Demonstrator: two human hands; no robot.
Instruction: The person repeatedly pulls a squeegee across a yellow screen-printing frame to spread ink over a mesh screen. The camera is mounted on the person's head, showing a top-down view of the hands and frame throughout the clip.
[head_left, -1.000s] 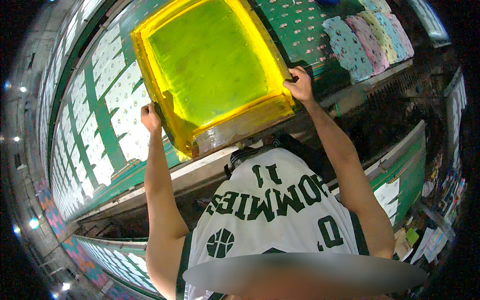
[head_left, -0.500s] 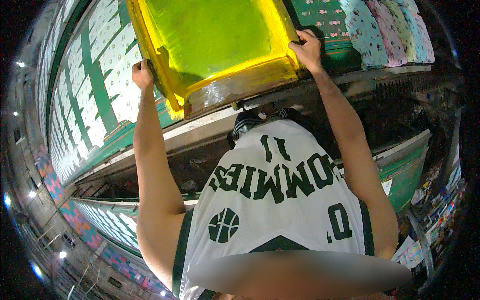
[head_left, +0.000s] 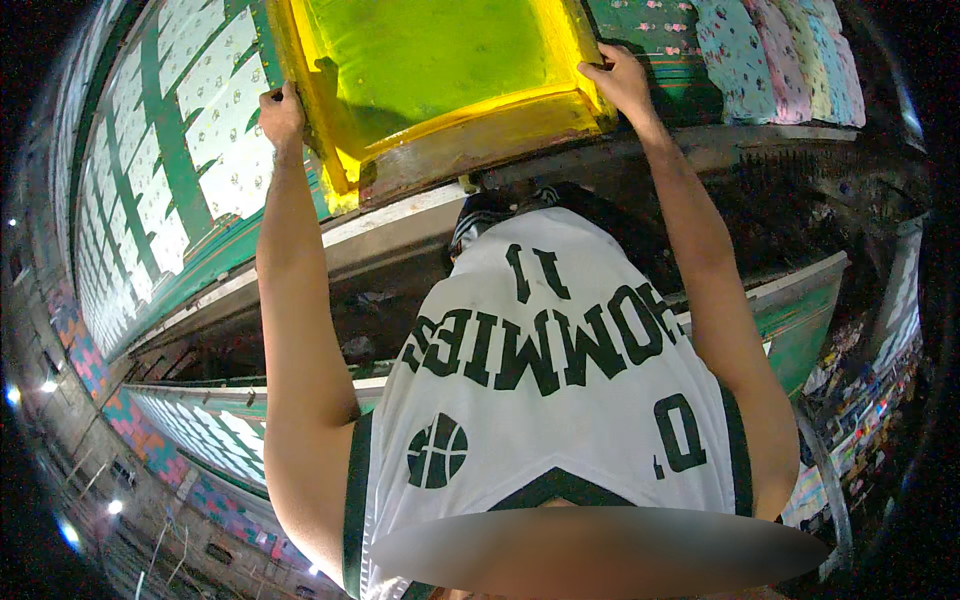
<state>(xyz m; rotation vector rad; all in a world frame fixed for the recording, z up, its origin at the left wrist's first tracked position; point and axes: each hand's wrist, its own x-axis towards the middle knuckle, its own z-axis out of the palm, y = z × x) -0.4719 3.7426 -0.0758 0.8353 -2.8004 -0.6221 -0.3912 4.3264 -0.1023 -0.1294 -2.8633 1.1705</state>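
Note:
A yellow-edged screen printing frame (head_left: 480, 150) with a translucent yellow-green mesh (head_left: 440, 55) lies over the long green table (head_left: 672, 85) in front of me. My left hand (head_left: 283, 118) is closed at its left side, with the fingers curled against the edge. On the right side, my right hand (head_left: 622, 82) grips the frame near its near corner, thumb on top and fingers over the outer edge. The frame's far end is cut off by the picture's upper edge.
White printed fabric pieces (head_left: 235, 165) lie in rows along the table to the left. Patterned cloths (head_left: 735, 65) in several pastel colours overlap at the right. A pale ledge (head_left: 400, 215) runs along the table's near side. Behind me stands another green table (head_left: 815, 315).
The frame and both hands sit slightly higher in the picture, while the table and cloths have shifted a little too. Both hands stay at the frame's sides.

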